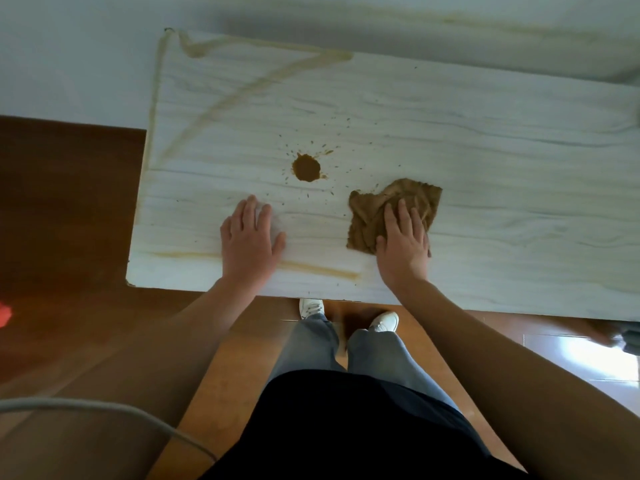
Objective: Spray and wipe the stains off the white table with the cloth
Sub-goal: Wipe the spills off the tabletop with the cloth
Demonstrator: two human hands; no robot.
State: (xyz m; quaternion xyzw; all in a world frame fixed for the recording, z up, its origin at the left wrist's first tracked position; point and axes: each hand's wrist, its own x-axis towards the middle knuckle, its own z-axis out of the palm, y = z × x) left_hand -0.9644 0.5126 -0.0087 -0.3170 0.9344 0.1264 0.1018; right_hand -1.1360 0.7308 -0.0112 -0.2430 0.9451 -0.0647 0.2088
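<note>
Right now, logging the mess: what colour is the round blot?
Dark brown blot, head view.

White shoes (384, 322) and grey trousers (377, 355) are showing over a brown wood floor (69, 209). A grey cable (104, 408) is curving low left; something red (5, 315) is blurring at the left edge.

Table's (485, 150) right end cut off

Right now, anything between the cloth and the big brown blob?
Nothing visible. The cloth, pressed flat under the right hand, lies right of the brown blob; only bare table with small splatter specks lies between. The left hand rests flat nearer the front edge, off that path.
</note>
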